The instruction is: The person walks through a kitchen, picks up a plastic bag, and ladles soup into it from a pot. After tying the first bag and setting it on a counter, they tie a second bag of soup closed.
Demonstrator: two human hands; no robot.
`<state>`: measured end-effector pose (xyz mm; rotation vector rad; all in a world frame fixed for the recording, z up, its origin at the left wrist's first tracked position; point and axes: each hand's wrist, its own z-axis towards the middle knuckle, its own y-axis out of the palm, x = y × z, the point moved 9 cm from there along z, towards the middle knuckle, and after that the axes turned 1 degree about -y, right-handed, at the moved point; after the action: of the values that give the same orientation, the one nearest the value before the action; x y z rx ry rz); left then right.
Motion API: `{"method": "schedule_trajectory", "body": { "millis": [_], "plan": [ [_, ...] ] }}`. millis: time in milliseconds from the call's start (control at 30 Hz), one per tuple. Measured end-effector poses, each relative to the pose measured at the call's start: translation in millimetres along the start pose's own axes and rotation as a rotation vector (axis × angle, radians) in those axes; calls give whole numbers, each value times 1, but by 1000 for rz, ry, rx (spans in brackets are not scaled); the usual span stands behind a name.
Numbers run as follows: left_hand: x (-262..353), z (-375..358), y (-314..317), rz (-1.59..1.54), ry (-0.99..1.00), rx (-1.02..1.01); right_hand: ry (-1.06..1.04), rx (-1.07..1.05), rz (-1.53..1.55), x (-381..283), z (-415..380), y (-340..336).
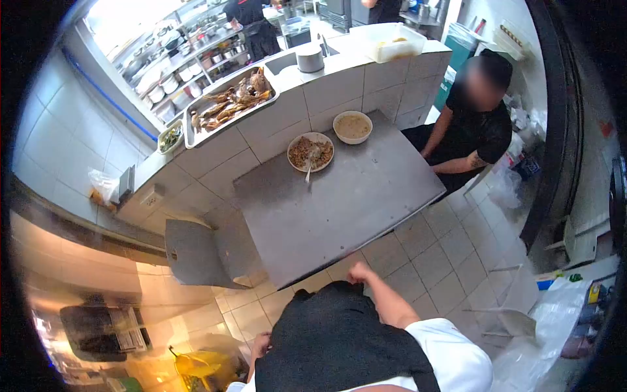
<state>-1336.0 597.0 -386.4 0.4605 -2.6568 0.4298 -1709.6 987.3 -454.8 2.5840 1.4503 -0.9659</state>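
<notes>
My right hand (358, 272) is held in front of my black apron (326, 333), just short of the metal table's near edge. Its fingers look curled in, and whether anything is inside them is hidden. My left hand (262, 343) hangs low at the apron's left side, its fingers mostly hidden. On the metal table (339, 202), against the tiled wall, stands a bowl of chopped brown food (300, 151) with a spoon (309, 173) leaning in it. Beside it is a bowl of pale brown soup (353, 127). Both bowls are away from my hands.
A seated person (480, 111) in black is at the table's right end. A grey chair (196, 251) stands to the left. The tiled ledge holds a tray of cooked meat (232, 101), a metal pot (309, 59) and a plastic tub (388, 46). Kitchen workers are behind it.
</notes>
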Motion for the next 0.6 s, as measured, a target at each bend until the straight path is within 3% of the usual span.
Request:
{"method": "schedule_trajectory", "body": {
  "millis": [33, 67, 100, 133, 200, 233, 267, 300, 333, 367, 400, 467, 600],
  "plan": [
    [21, 3, -2, -17, 30, 3, -110, -82, -49, 0, -6, 39],
    [45, 4, -5, -23, 57, 8, -86, -12, -243, 10, -9, 64],
    [64, 10, -9, -30, 71, 2, -328, 20, -319, 51, 34, 103],
    [80, 17, -13, -38, 84, -3, -334, -132, -232, 33, -20, 93],
    [99, 36, -19, -52, 109, -14, 134, -160, 399, 80, -54, 56],
    [103, 49, -12, 2, 65, -65, 196, 162, 649, 94, -79, 16],
    [109, 66, -3, 55, 25, -118, 149, 443, 468, 98, -111, -30],
    [111, 77, 4, 75, 18, -134, 112, 637, 532, 140, -109, -58],
    [106, 81, 27, 253, 16, -331, 112, 752, 594, 147, -150, -82],
    [101, 83, 54, 426, 17, -530, 116, 795, 688, 152, -184, -99],
    [93, 94, 69, 438, 2, -549, 122, 837, 779, 165, -216, -105],
    [64, 110, 99, 959, -120, -679, 159, 888, 770, 189, -265, -104],
    [83, 87, 166, 952, -29, -613, 265, 959, 919, 282, -291, -51]
  ]
}}
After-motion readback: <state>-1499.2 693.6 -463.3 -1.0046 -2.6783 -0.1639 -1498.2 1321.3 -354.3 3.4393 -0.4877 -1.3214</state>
